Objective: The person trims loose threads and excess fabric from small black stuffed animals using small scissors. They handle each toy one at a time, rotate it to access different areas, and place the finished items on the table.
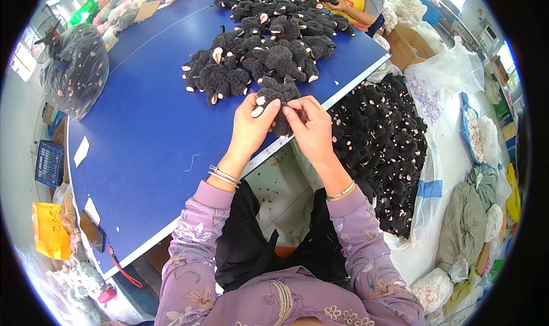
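Observation:
Both my hands are closed on one small black plush toy (275,92) at the near edge of the blue table. It is fuzzy, with pale pink and white parts showing. My left hand (251,123) grips its left side, thumb pressed near its middle. Opposite it, my right hand (309,126) pinches the toy between thumb and fingers. Whatever lies between the fingertips is too small to make out. Just beyond my hands, a heap of similar black plush toys (280,57) covers the far part of the tabletop.
The blue table (154,132) has a white edge. Right of it lies a mass of black plush pieces (377,154). A stuffed clear bag (74,69) stands at the left corner, a phone (91,232) near the left edge. Across the table, a person in a yellow apron (349,0) holds a black toy.

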`<state>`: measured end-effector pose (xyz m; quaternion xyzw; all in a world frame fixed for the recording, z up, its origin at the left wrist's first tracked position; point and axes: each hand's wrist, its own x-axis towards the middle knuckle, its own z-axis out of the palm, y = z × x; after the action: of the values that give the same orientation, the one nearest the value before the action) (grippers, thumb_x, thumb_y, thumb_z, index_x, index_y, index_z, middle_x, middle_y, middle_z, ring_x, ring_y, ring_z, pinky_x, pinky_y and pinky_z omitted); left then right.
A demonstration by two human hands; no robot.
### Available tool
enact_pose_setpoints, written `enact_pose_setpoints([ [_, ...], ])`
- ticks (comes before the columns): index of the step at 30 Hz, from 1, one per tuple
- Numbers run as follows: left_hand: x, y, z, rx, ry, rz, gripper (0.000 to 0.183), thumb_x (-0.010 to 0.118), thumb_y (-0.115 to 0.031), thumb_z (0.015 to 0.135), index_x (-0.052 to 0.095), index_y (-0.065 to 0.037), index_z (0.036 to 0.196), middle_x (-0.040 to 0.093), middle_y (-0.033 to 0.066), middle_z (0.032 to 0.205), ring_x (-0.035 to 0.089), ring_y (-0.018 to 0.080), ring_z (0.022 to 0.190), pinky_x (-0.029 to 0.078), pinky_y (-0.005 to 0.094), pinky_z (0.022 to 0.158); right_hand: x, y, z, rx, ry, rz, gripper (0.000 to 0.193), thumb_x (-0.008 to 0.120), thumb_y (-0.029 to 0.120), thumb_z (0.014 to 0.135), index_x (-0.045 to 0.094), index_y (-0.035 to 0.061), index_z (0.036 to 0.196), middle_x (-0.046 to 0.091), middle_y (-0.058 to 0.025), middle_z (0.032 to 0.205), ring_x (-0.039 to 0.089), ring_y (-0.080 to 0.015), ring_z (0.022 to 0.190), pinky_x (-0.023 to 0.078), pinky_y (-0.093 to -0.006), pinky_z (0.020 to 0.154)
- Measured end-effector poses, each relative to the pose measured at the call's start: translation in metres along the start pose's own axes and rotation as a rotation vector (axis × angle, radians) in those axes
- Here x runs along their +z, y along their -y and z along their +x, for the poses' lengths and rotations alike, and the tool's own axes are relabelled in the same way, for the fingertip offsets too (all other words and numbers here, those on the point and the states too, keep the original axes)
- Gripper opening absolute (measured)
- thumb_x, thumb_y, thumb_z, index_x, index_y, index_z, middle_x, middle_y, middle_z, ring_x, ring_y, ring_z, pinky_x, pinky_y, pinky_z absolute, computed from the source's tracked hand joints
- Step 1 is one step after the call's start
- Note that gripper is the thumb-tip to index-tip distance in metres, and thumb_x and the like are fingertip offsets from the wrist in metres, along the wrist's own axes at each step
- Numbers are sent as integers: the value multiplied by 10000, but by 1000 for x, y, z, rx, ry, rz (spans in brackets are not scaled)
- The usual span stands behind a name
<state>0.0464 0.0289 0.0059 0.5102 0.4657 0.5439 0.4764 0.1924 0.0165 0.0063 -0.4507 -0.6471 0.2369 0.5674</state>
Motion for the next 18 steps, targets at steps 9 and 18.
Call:
enact_pose_setpoints([
  [9, -4, -1, 3, -88, -54, -137, 220, 643, -192, 874, 567, -5, 960, 615, 25, 752, 565, 73, 579, 463, 223, 498, -21, -6, 5, 350, -52, 385, 123, 632, 126, 908, 617, 8, 879, 548, 46, 716, 446, -2, 621, 365, -174, 554],
  [18, 3, 1, -1, -46, 44, -43, 244, 648, -218, 876, 566, -1, 950, 610, 26, 742, 564, 75, 587, 463, 222, 502, -11, -1, -1, 189, 89, 270, 87, 643, 72, 877, 588, 15, 841, 536, 43, 737, 476, -41, 631, 398, -198, 560],
])
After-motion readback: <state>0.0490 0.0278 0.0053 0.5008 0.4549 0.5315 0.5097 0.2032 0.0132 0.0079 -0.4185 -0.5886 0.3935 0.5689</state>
